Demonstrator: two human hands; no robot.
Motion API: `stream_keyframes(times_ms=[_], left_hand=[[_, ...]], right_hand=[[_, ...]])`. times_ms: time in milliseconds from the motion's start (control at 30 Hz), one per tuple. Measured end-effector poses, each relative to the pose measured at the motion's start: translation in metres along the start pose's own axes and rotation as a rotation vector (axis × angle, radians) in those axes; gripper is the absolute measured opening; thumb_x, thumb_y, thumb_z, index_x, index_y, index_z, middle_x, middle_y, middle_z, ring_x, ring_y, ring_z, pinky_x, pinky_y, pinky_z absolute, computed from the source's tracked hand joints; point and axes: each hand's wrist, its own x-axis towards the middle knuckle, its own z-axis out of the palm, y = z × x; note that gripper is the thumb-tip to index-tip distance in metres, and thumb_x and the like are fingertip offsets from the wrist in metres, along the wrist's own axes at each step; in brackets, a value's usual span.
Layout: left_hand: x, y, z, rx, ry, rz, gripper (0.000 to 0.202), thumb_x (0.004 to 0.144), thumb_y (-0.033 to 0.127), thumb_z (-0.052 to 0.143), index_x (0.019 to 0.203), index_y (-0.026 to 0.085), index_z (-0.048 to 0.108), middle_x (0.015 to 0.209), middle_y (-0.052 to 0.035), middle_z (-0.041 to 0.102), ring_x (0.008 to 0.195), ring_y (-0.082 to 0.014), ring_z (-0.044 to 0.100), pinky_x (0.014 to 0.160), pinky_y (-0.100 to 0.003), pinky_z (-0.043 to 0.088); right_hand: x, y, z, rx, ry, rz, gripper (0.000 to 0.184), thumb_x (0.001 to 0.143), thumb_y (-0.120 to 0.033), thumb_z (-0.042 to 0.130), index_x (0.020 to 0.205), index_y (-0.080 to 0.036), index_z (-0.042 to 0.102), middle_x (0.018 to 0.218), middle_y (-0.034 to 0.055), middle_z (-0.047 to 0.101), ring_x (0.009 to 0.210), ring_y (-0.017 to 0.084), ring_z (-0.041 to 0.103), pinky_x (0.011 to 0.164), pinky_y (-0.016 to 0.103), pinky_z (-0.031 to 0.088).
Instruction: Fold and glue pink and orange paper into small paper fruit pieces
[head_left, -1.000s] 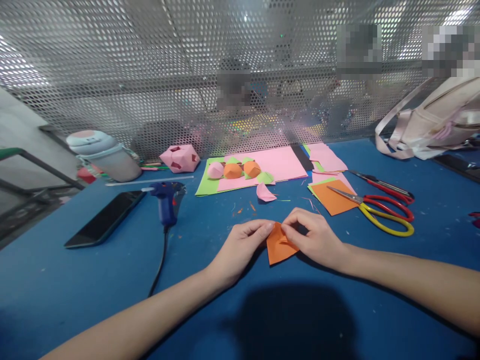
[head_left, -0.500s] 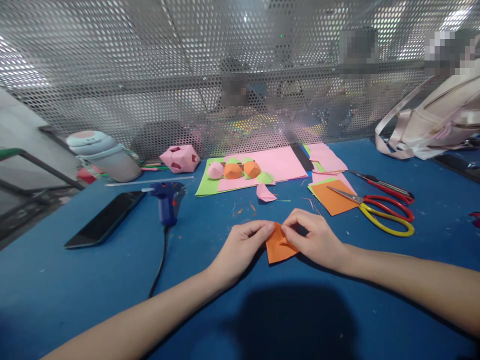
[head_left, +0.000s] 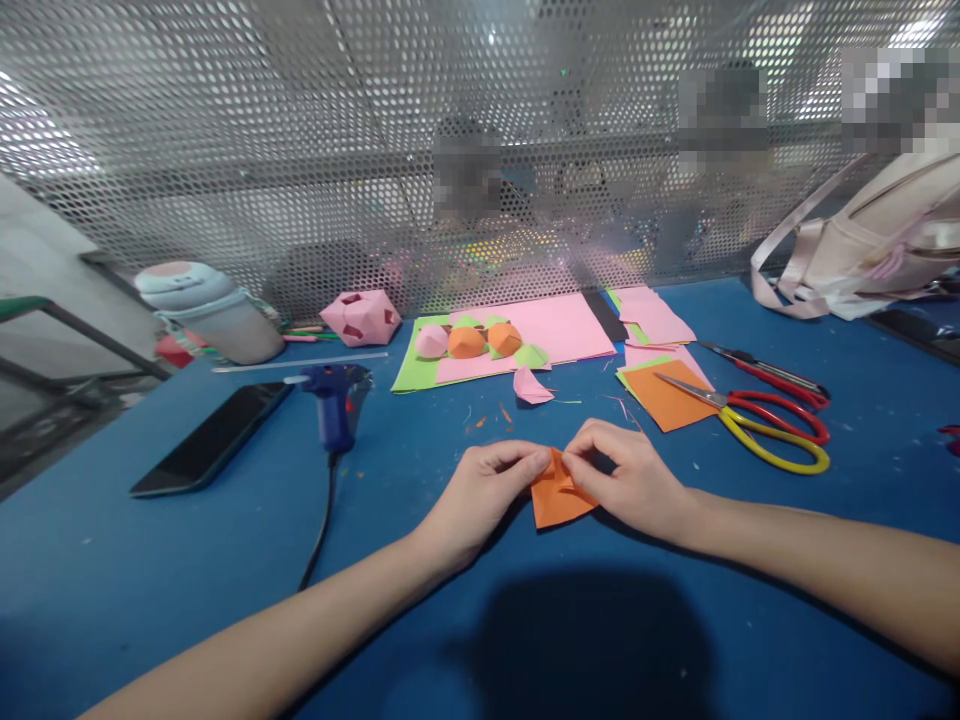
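Note:
An orange sheet of paper (head_left: 556, 502), creased near its upper edge, is held between both hands just over the blue table. My left hand (head_left: 484, 500) pinches its upper left corner between thumb and fingers. On the upper right side, my right hand (head_left: 628, 470) grips the paper, its thumb and index finger close to the crease. Beyond the hands lies a folded pink paper piece (head_left: 531, 386). Several small folded paper shapes, among them an orange one (head_left: 466, 342), rest on stacked pink and green sheets (head_left: 564, 328).
Scissors (head_left: 765, 415) lie partly on orange paper squares (head_left: 664, 395), with a utility knife (head_left: 765, 372) behind. A blue glue gun (head_left: 334, 410), a phone (head_left: 214, 440), a pink paper ball (head_left: 361, 317) and a cup (head_left: 214, 310) are left. A perforated metal panel (head_left: 337, 210) borders the back.
Both hands keep their hold on the orange paper. The paper's crease near the upper edge shows slightly more; little else differs.

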Motion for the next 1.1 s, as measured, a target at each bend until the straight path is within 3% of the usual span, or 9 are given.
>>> stream_keyframes(times_ms=[233, 467, 900, 1100], left_hand=[[-0.002, 0.0059, 0.0015, 0.155, 0.059, 0.058, 0.023, 0.081, 0.034, 0.058, 0.08, 0.016, 0.072, 0.081, -0.0042, 0.07, 0.077, -0.0174, 0.06, 0.069, -0.025, 0.046], [-0.0032, 0.0099, 0.0039, 0.345, 0.107, 0.205, 0.022, 0.084, 0.028, 0.054, 0.072, 0.016, 0.068, 0.072, -0.002, 0.062, 0.071, -0.0142, 0.055, 0.067, -0.022, 0.043], [0.0005, 0.0052, 0.0, 0.3, 0.029, 0.207, 0.015, 0.082, 0.024, 0.059, 0.077, 0.016, 0.07, 0.075, -0.0021, 0.064, 0.072, -0.0134, 0.057, 0.068, -0.023, 0.043], [-0.0016, 0.0069, 0.001, 0.361, 0.192, 0.296, 0.014, 0.083, 0.022, 0.058, 0.076, 0.015, 0.067, 0.074, -0.0014, 0.062, 0.071, -0.0122, 0.056, 0.068, -0.022, 0.042]], right_hand=[[0.0, -0.0012, 0.0003, 0.004, -0.013, -0.007, 0.014, 0.087, -0.016, 0.051, 0.074, -0.017, 0.056, 0.071, 0.001, 0.057, 0.065, 0.011, 0.052, 0.061, 0.025, 0.041], [-0.0003, -0.0005, 0.0016, -0.002, -0.039, 0.016, 0.014, 0.087, -0.018, 0.051, 0.075, -0.017, 0.056, 0.072, 0.0006, 0.057, 0.065, 0.011, 0.053, 0.061, 0.024, 0.041], [0.0004, 0.0008, 0.0004, 0.012, -0.066, 0.026, 0.014, 0.088, -0.018, 0.051, 0.076, -0.017, 0.058, 0.073, 0.0009, 0.057, 0.068, 0.012, 0.053, 0.063, 0.024, 0.042], [0.0023, -0.0012, 0.0002, -0.015, -0.16, 0.105, 0.012, 0.088, -0.023, 0.053, 0.078, -0.017, 0.058, 0.072, -0.0007, 0.058, 0.065, 0.011, 0.053, 0.06, 0.022, 0.041]])
